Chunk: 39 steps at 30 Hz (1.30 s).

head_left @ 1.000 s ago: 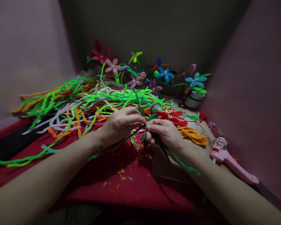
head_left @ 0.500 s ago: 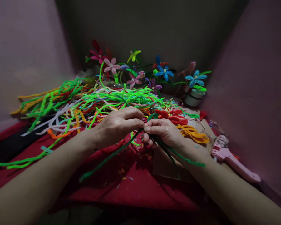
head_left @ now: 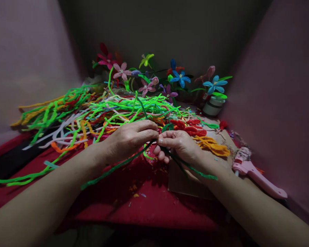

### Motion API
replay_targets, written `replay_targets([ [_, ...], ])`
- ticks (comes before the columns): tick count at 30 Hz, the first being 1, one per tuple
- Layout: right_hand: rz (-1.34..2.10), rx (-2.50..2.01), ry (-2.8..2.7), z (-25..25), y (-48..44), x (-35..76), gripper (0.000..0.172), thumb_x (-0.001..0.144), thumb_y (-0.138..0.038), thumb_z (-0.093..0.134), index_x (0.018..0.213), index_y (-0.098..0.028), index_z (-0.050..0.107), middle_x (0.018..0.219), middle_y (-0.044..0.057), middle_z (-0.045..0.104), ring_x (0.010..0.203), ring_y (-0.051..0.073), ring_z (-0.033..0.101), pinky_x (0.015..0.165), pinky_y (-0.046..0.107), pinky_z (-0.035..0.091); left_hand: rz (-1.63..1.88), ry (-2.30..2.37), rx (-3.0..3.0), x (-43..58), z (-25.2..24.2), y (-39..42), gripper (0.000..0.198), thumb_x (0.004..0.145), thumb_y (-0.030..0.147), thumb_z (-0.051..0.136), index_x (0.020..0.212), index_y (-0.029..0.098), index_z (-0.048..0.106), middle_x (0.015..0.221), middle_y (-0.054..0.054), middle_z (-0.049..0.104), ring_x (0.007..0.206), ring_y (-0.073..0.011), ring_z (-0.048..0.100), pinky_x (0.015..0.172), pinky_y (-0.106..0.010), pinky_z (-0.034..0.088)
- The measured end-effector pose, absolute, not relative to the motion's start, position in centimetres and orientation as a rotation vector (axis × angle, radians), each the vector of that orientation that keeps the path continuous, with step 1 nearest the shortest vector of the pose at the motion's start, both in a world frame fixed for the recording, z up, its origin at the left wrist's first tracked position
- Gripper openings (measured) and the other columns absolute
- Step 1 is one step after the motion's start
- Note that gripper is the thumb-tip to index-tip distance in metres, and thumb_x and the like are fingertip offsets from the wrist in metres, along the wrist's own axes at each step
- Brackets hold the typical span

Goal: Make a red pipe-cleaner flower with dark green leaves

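Observation:
Dark green pipe cleaners (head_left: 118, 165) pass through both hands, with loose ends trailing down to the left and right and one end standing up behind the left knuckles. My left hand (head_left: 134, 137) is closed, its thumb and fingertips pinching the green stems. Touching it tip to tip, my right hand (head_left: 179, 142) pinches the same stems between thumb and forefinger, its lower fingers curled beneath. A looped dark green part (head_left: 168, 127) rises just above the right fingers. Where the fingertips meet, the exact joint is hidden.
Bright green pipe cleaners (head_left: 154, 106) and other colours lie heaped behind my hands. Red loops (head_left: 189, 128) and a yellow bundle (head_left: 212, 145) sit on cardboard (head_left: 187, 183). A pink glue gun (head_left: 257, 175) rests at right. Fuzzy flowers (head_left: 181, 79) and a jar (head_left: 213, 107) stand behind.
The left trailing green end has swung slightly left and up, and the right ends have drawn in. A green end now stands up more behind my left hand. Both hands keep their pinch.

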State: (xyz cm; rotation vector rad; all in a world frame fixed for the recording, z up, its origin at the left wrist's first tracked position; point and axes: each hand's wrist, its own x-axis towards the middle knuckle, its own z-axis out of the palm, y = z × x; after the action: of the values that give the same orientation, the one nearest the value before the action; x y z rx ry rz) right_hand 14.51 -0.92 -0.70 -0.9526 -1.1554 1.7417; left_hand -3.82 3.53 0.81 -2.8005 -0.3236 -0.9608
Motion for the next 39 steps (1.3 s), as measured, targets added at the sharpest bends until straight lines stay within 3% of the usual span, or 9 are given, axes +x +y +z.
replay_targets([
  [19,1.847,-0.914,-1.039,-0.2,-1.1,14.6,0.007,0.066,-0.010,0.056,0.060,-0.010,0.059,0.054,0.003,0.063,0.039,0.007,0.052,0.036,0.016,0.041,-1.037,-0.159,-2.652,-3.5,1.0,2.9,0.016,0.088,0.013,0.043,0.091,0.014,0.059,0.091,-0.009,0.065,0.083,-0.0134,0.061,0.071,-0.021,0.048],
  [27,1.816,-0.982,-1.046,0.1,-1.2,14.5,0.004,0.062,-0.014,0.059,0.061,-0.011,0.056,0.051,0.003,0.063,0.035,0.008,0.052,0.032,0.016,0.039,-0.890,-0.161,-2.590,-3.4,1.1,2.5,0.015,0.087,0.014,0.044,0.088,0.013,0.059,0.090,-0.011,0.066,0.081,-0.0179,0.058,0.071,-0.030,0.046],
  [34,1.758,-1.012,-1.129,0.5,-2.3,14.0,0.009,0.065,-0.018,0.063,0.066,-0.013,0.056,0.051,0.001,0.063,0.038,0.008,0.053,0.036,0.016,0.039,-0.901,-0.537,-3.008,-3.3,2.1,1.6,0.022,0.088,0.021,0.043,0.075,0.016,0.060,0.070,-0.003,0.060,0.067,-0.0125,0.053,0.063,-0.024,0.041],
  [39,1.585,-1.034,-1.187,0.9,-3.1,13.4,0.014,0.065,-0.022,0.065,0.063,-0.015,0.053,0.048,-0.001,0.061,0.036,0.008,0.050,0.037,0.018,0.039,-1.001,-1.179,-3.412,-3.3,2.8,1.0,0.021,0.080,0.027,0.055,0.063,0.014,0.056,0.058,0.002,0.051,0.054,-0.0086,0.046,0.049,-0.020,0.036],
])
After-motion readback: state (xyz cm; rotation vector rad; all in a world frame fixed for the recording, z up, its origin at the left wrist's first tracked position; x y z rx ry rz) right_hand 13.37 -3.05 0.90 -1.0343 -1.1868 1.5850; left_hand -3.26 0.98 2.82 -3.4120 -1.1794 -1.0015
